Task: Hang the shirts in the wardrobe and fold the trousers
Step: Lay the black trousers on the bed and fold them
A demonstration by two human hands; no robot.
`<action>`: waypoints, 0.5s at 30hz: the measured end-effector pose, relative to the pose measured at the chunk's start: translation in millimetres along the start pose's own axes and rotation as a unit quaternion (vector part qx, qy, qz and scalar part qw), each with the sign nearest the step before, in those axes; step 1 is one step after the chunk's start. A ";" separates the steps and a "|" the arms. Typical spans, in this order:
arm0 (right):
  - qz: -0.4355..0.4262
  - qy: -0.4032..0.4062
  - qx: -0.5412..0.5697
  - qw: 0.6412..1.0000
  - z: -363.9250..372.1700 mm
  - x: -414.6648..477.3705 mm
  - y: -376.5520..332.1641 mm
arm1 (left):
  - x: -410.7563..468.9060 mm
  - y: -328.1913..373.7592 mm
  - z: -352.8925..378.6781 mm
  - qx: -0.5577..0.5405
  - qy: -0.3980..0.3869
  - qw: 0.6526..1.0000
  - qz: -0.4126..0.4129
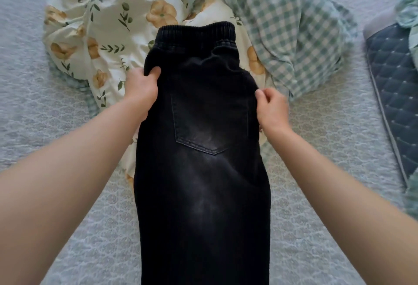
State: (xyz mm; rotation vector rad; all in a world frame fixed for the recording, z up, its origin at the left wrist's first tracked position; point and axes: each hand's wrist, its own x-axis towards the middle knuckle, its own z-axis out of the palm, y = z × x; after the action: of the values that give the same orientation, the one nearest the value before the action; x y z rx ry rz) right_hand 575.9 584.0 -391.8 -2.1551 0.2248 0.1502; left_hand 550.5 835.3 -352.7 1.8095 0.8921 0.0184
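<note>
Black denim trousers [203,171] with an elastic waistband lie lengthwise on the bed, waistband at the far end and a back pocket facing up. The legs run out of view at the bottom. My left hand [141,89] grips the trousers' left edge below the waistband, thumb on top of the fabric. My right hand [272,109] pinches the right edge at about pocket height.
Under the waistband lies a crumpled cream quilt with orange flowers [108,24], joined to green-and-white checked fabric [282,24]. The bed has a pale grey patterned cover [34,115]. A dark blue quilted mattress corner [393,81] shows at the right.
</note>
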 end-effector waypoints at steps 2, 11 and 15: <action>-0.015 0.018 -0.022 0.999 -6.0 12.9 -0.5 | 1.5 3.0 1.1 0.008 0.016 0.999 0.027; 0.035 -0.039 -0.026 0.998 14.0 41.3 14.8 | 19.4 -3.9 1.7 -0.025 -0.028 0.999 -0.011; 0.061 -0.050 0.023 0.997 14.7 34.9 19.8 | 15.5 -11.6 -11.7 -0.062 -0.072 0.994 -0.060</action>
State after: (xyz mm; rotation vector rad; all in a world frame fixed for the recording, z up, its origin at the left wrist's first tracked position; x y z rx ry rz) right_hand 605.3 581.7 -422.7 -2.0822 0.3001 0.3186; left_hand 550.4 855.4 -363.1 1.6190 0.8752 -0.1287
